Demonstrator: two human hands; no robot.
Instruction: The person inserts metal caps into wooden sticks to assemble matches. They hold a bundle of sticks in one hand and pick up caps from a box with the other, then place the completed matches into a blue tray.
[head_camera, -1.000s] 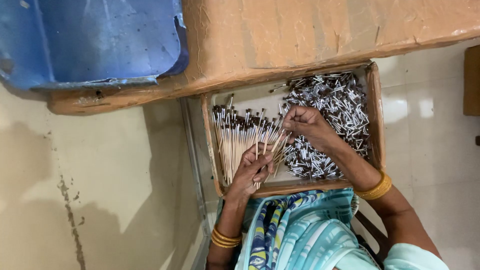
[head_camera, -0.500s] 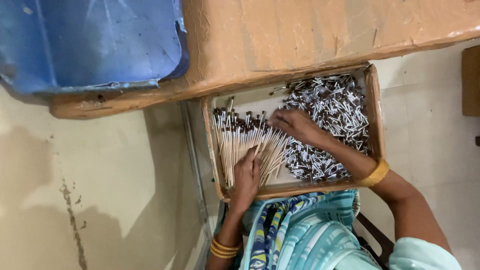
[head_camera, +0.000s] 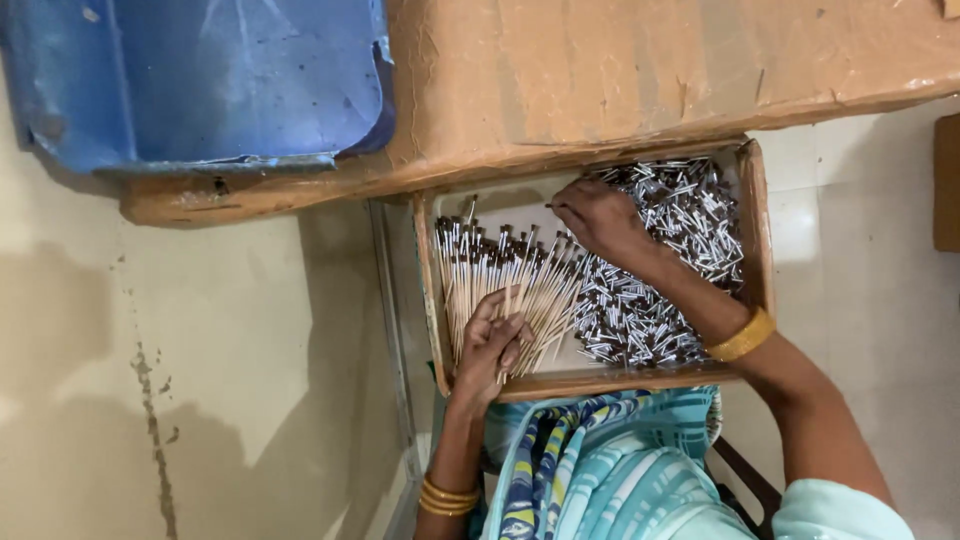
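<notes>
A shallow cardboard tray (head_camera: 590, 382) rests on my lap. Its left part holds a bundle of thin pale sticks with dark metal-capped tips (head_camera: 480, 275). Its right part holds a heap of small silver and black metal pieces (head_camera: 670, 250). My left hand (head_camera: 490, 345) is closed around the lower ends of the sticks, which fan out from it. My right hand (head_camera: 600, 220) reaches over the upper left edge of the metal heap, fingers curled down onto the pieces; whether it holds one is hidden.
A large brown cardboard box (head_camera: 620, 80) lies just beyond the tray. A worn blue plastic sheet (head_camera: 200, 80) lies at the upper left. Pale tiled floor (head_camera: 180, 380) spreads on the left and right. Gold bangles sit on both wrists.
My right hand has moved from the stick tips up and left to the top of the metal heap. My left hand keeps its hold on the sticks.
</notes>
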